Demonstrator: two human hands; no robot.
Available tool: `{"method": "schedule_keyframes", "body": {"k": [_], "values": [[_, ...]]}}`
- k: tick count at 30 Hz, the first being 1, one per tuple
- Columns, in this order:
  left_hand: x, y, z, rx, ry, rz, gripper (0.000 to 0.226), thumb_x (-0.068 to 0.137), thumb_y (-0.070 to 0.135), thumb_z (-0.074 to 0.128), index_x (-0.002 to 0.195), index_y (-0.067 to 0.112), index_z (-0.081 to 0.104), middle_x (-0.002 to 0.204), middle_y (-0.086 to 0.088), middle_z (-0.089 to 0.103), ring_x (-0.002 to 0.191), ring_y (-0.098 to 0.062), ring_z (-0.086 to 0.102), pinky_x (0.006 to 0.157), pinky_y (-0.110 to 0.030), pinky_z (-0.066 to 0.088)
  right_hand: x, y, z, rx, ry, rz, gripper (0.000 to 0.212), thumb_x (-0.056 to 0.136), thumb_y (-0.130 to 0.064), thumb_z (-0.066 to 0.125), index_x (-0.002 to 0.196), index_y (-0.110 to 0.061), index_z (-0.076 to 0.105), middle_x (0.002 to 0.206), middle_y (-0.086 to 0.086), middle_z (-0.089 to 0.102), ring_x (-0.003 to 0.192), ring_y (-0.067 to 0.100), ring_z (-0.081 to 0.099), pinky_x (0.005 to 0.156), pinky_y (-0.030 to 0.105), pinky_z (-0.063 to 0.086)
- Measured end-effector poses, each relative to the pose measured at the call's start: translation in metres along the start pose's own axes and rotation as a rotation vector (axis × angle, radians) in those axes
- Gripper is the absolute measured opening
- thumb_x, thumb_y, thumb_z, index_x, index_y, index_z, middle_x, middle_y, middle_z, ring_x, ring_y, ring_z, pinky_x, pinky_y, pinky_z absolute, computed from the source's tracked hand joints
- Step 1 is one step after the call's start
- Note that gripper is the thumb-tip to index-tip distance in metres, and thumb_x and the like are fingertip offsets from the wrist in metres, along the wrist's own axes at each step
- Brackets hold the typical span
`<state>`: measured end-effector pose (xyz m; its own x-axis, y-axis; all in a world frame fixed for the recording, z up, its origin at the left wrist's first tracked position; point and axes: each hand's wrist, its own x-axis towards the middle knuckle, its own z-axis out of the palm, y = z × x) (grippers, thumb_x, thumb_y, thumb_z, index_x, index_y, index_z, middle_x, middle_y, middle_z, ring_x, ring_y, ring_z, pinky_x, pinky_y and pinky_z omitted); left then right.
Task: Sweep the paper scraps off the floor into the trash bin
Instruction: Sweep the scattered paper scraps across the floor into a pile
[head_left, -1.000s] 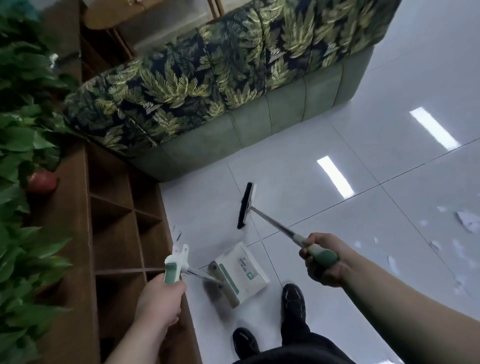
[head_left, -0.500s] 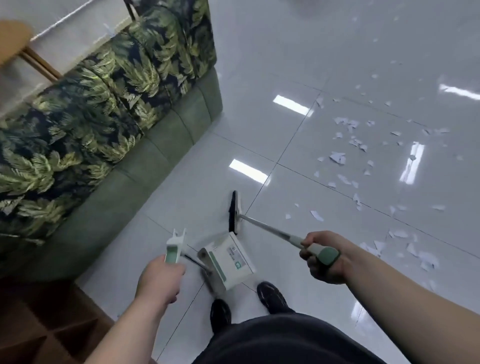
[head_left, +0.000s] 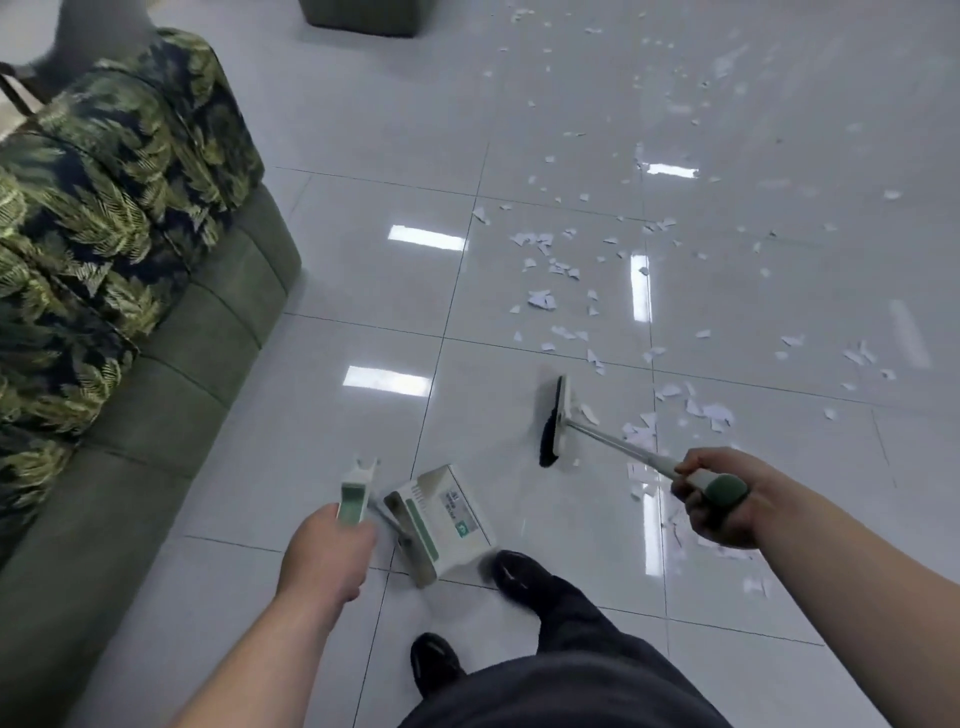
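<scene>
Stretching across the scene, one tiled floor (head_left: 363, 130) is carrying one leaf-print sofa (head_left: 130, 234) at left. The left hand (head_left: 327, 556) is gripping one dustpan (head_left: 447, 519) by its handle, the right hand (head_left: 722, 504) one broom (head_left: 555, 421). Paper scraps (head_left: 540, 300), too many to count, are lying mostly far and right of both hands.

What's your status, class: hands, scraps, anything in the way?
Hands: left hand grips dustpan handle, right hand grips broom. Unswept paper scraps scattered over tiles ahead. No trash bin in view. Green sofa at left, apart from scraps.
</scene>
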<state>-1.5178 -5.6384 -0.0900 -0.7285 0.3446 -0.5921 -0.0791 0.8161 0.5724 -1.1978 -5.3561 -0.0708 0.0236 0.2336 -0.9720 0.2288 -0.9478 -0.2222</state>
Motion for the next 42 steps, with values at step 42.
{"method": "schedule_keyframes", "body": {"k": [42], "values": [[-0.096,0.273,0.324,0.363,-0.438,0.414,0.014,0.082,0.000,0.050,0.078,0.010,0.042,0.071,-0.010,0.037,0.059,-0.023,0.031,0.050,-0.029,0.029,-0.041,0.086,-0.341,0.210,0.312,-0.223,0.013,0.074,-0.002,0.064,0.086,0.001,0.067,0.065,0.015,0.060,0.049,0.023,0.044,0.047,0.021,0.031]]}}
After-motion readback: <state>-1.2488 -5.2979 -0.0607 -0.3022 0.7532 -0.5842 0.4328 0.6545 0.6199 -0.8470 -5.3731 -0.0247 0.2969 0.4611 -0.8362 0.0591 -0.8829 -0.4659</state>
